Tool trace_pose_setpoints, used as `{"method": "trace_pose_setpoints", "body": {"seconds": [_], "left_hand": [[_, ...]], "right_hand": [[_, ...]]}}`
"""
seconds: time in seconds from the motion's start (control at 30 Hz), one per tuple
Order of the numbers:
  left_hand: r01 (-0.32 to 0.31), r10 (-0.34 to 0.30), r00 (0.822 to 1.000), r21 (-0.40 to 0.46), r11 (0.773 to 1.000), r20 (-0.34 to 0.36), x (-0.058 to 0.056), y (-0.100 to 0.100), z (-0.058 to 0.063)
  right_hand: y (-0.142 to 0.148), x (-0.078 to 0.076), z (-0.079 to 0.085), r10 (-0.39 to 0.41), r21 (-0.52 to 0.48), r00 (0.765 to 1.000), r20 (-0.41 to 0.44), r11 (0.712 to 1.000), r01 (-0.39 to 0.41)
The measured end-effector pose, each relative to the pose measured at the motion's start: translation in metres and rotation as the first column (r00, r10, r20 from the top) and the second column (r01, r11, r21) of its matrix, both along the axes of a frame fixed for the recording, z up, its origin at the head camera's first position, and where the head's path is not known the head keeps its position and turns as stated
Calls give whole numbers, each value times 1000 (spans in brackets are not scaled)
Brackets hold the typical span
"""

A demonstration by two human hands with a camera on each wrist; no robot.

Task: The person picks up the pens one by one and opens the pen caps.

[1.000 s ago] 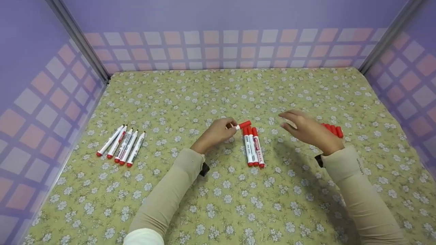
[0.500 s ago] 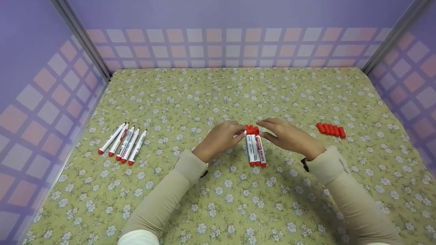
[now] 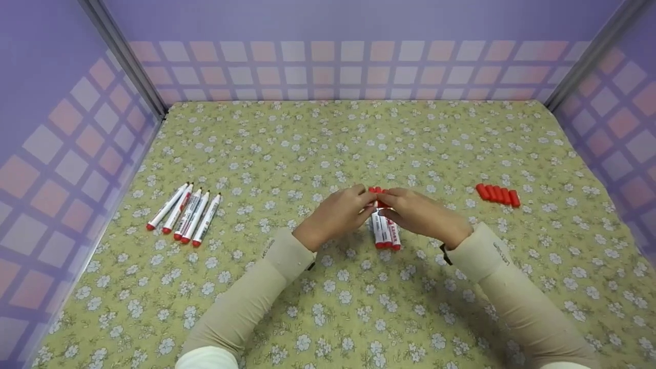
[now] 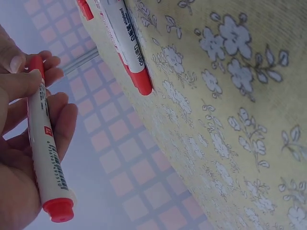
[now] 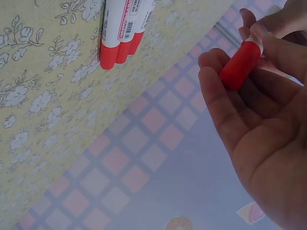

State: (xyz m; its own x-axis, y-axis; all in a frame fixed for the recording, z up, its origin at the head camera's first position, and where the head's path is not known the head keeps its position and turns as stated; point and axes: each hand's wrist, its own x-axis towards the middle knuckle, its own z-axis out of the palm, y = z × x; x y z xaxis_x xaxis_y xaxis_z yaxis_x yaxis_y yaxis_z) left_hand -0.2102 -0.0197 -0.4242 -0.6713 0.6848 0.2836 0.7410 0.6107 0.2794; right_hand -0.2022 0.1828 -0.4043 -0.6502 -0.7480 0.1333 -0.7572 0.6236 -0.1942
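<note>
My left hand (image 3: 338, 211) holds a white marker (image 4: 47, 148) with its red cap on. The left wrist view shows the barrel lying along the palm, the thumb over it near the cap. From the other side my right hand (image 3: 424, 211) has its curled fingers around the red cap (image 5: 240, 67). In the head view the hands meet and hide most of this marker. Just below them, three capped markers (image 3: 385, 234) lie side by side on the cloth, their cap ends partly covered by the hands.
A floral cloth (image 3: 328, 302) covers the table. At the left, several uncapped markers (image 3: 185, 212) lie in a slanted row, tips away from me. Several loose red caps (image 3: 498, 195) sit in a row at the right. Purple checked walls (image 3: 328, 66) enclose the back and sides.
My right hand has come leftward from beside the loose caps and now meets my left hand at the marker's cap. The left hand has shifted slightly right with the marker.
</note>
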Motion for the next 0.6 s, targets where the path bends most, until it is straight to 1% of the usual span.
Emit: {"method": "trace_pose_setpoints", "body": {"seconds": [0.07,0.2,0.3,0.5,0.6], "left_hand": [[13,-13,1000,-4,1000,-3,0,1,0],[26,-26,1000,-1,1000,-11,-1,1,-2],[23,-23,999,-6,1000,-30,0,1,-1],[19,-24,995,-48,999,-101,0,1,-3],[19,-24,993,-49,999,-112,0,0,-4]], "right_hand": [[-4,2,-2,-9,34,998,-55,999,11],[-10,5,-4,-29,100,990,-139,994,43],[-11,6,-4,-25,131,983,-179,990,49],[-11,6,-5,-5,96,966,-257,995,31],[-11,5,-7,-1,71,959,-283,997,22]]}}
